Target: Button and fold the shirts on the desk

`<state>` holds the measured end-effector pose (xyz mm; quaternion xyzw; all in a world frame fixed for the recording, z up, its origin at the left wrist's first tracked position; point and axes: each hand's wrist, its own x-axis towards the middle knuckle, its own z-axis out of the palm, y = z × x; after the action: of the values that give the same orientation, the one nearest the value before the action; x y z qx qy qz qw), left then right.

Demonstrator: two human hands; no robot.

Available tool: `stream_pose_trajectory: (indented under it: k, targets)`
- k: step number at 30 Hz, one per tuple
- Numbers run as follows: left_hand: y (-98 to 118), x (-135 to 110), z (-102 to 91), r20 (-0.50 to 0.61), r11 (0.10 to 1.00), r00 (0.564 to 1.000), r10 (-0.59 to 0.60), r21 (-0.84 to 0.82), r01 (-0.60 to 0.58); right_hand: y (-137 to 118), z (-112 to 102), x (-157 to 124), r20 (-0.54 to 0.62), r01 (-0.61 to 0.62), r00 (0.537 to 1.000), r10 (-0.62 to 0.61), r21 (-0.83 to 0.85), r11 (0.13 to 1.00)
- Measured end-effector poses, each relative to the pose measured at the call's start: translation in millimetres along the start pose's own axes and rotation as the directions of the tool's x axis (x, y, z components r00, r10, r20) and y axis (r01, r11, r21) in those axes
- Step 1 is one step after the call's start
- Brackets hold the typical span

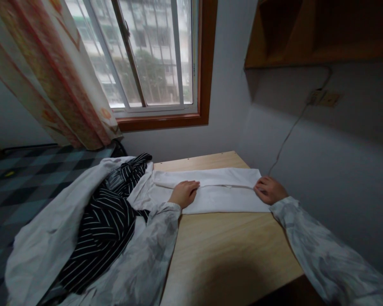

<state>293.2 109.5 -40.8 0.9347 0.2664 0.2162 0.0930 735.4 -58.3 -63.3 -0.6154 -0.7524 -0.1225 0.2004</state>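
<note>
A white cloth garment (226, 199) lies folded into a long flat strip across the wooden board, with an overlapped upper layer along its far side. My left hand (185, 192) rests on the middle of the strip, palm down and fingers stretched out along the fold. At the strip's right end, my right hand (270, 190) has its fingers curled over the edge of the cloth, gripping it; the fingertips are partly hidden. Toward the left the garment turns wrinkled and runs into a heap with black, white-striped fabric (105, 221).
The light wooden tabletop (223, 246) stands by the wall. To the left is a bed with a checked cover (44, 170). A patterned curtain (57, 72) hangs beside the window (153, 55). At upper right are a wooden shelf (284, 57) and a wall socket (330, 99) with a cable.
</note>
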Motion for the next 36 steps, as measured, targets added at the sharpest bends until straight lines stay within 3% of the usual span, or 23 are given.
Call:
stream_pose_trajectory:
  k: [3, 5, 9, 11, 14, 18, 21, 25, 32, 36]
  targets:
    - [7, 0, -11.2, 0.019, 0.999, 0.999, -0.026, 0.025, 0.026, -5, -8, -2, 0.018, 0.015, 1.0, -0.015, 0.007, 1.0]
    - [13, 8, -16.5, 0.028, 0.997, 0.998, -0.056, 0.054, 0.054, -16, -16, 8, -0.03, -0.017, 0.999, 0.017, -0.01, 1.0]
    - [25, 34, -6.5, -0.026, 0.998, 0.999, -0.042, 0.054, 0.043, -67, -20, 54, -0.11, -0.025, 0.993, 0.038, 0.118, 0.993]
    - [29, 42, 7.5, -0.021, 0.997, 0.999, -0.029, 0.071, 0.03, -97, -8, 83, -0.089, -0.005, 0.996, 0.023, 0.194, 0.981]
    - [31, 42, 27.0, 0.085, 0.995, 0.996, -0.025, 0.101, 0.016, -131, 24, 119, -0.027, -0.019, 0.999, 0.027, 0.279, 0.96]
    - [26, 34, 35.0, 0.149, 0.994, 0.989, -0.002, 0.11, -0.014, -144, 64, 139, 0.137, -0.14, 0.985, 0.109, 0.242, 0.96]
    - [23, 32, 33.4, 0.158, 0.993, 0.987, 0.006, 0.113, -0.024, -136, 81, 128, 0.214, -0.191, 0.965, 0.151, 0.18, 0.965]
    - [23, 33, 32.5, 0.141, 0.995, 0.99, -0.014, 0.101, -0.001, -104, 87, 95, 0.19, -0.237, 0.958, 0.214, 0.105, 0.966]
    - [21, 28, 29.3, 0.125, 0.985, 0.985, -0.12, 0.136, 0.103, -17, 70, 38, 0.154, -0.416, 0.896, 0.417, -0.039, 0.909]
    - [9, 17, 21.9, 0.104, 0.969, 0.975, -0.195, 0.172, 0.176, 3, 57, 20, 0.156, -0.486, 0.86, 0.486, -0.037, 0.873]
